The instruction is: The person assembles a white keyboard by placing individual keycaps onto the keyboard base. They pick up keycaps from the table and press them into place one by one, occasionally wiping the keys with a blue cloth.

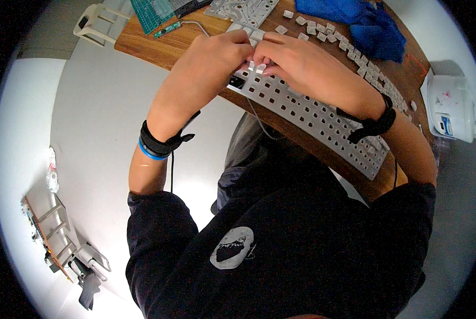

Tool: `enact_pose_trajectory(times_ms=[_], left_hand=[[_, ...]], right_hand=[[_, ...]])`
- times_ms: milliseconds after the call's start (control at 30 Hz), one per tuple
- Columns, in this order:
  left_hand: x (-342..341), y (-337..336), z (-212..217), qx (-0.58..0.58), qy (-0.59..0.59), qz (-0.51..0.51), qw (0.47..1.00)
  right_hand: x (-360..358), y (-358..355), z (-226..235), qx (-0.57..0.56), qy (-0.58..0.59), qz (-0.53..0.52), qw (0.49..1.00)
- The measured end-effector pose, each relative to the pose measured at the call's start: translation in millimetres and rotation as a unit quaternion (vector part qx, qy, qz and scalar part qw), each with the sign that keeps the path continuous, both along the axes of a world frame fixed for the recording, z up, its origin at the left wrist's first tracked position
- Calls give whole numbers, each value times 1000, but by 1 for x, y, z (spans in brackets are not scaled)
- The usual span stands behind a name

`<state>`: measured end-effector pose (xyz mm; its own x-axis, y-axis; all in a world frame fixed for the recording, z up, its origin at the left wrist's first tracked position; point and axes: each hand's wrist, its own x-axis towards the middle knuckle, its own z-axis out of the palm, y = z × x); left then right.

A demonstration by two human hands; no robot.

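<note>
A light grey keyboard frame (313,118) with rows of square openings lies slantwise along the near edge of the wooden table. At its far left end, my left hand (212,59) and my right hand (297,59) meet with fingers curled inward. Small white keycaps (261,68) sit at the fingertips, where my right thumb and index finger close around one. The left fingertips are pressed together beside it; what they hold is hidden. A few white keycaps also stand at the frame's right end, partly beneath my right forearm.
Many loose white keycaps (321,36) trail along the table's far right. A blue cloth (377,37) lies behind them. Farther back are a patterned circuit sheet (240,10), a green cutting mat (150,15) and a narrow green circuit board (167,30). A white container (453,101) stands right.
</note>
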<state>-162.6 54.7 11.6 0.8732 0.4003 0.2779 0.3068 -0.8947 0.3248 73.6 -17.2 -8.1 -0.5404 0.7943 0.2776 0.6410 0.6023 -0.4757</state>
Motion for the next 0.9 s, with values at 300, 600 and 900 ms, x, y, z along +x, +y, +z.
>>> enact_pose_trajectory(times_ms=[300,600,900], left_hand=[[-2,0,-2,5,-31,-15,999],[-5,5,-7,-7,-24,-12,1000],[-5,5,-13,-17,-40,-13,999]], right_hand=[[16,7,18,-79,6,7,997],[10,7,18,-117,55,8,992],[12,16,20,-41,-18,75,996]])
